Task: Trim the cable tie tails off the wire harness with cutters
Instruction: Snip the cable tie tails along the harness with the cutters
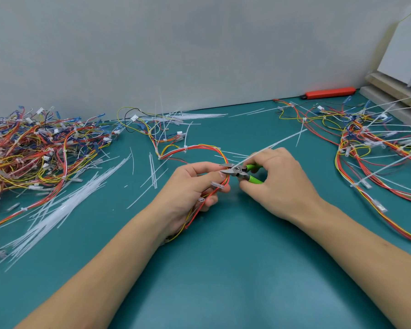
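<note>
Midway: left hand [190,186] grips wire harness [220,160]; right hand [278,179] squeezes green-handled cutters [237,172] at tie tail [271,146] (blades parted). Cut tails [57,210] litter mat; untrimmed harnesses [375,143] remain at right.

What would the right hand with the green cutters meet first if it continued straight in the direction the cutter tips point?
Probably the wire harness held in the left hand; the cutters in the right hand point left at it. Depth is unclear.

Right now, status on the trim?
Left hand grips red-and-yellow wire harness. Right hand grips green-handled cutters, blades open at white cable tie tail. Nothing blocking.
</note>
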The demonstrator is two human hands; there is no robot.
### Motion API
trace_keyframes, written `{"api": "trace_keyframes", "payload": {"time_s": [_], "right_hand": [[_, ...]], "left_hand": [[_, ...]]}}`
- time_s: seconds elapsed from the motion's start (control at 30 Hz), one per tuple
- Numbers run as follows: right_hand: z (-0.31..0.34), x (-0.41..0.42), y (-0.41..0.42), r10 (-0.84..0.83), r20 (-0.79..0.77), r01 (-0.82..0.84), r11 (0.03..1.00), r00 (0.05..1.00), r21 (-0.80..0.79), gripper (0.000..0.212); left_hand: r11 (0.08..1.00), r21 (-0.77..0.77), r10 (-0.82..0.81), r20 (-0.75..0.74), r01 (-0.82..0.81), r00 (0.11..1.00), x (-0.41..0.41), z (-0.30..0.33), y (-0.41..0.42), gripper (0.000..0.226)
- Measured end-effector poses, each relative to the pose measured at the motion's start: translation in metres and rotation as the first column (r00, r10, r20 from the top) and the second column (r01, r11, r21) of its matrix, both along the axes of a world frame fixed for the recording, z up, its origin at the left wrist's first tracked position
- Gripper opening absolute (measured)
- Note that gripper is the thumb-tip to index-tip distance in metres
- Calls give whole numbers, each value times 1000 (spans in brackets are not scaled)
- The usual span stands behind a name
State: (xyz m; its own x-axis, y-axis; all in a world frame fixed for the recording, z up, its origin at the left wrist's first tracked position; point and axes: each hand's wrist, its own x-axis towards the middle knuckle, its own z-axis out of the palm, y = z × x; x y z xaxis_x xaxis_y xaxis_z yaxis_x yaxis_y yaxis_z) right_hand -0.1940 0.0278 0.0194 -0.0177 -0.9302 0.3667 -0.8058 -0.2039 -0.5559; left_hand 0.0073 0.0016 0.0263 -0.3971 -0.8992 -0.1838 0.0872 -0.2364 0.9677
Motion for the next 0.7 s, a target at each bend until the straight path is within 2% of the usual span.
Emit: {"api": "trace_keyframes", "payload": {"time_s": [0.1,0.23,0.33,0.7], "right_hand": [[1,0,1,7,-9,-7,1000,1000,4,9],[0,0,1,-10,23,10,1000,1000,16,29],[0,2,2,-9,12,9,1000,1000,19,35],[1,2,3,-7,23,7,1000,1000,23,34]], "left_hand": [[1000,1,3,4,-3,1000,0,0,0,6],[999,-12,-31,-9,31,999,0,0,0,5],[999,-24,-38,-16,38,999,0,1,2,8],[999,-44,-29,0,29,1000,-2,4,6,8]]}}
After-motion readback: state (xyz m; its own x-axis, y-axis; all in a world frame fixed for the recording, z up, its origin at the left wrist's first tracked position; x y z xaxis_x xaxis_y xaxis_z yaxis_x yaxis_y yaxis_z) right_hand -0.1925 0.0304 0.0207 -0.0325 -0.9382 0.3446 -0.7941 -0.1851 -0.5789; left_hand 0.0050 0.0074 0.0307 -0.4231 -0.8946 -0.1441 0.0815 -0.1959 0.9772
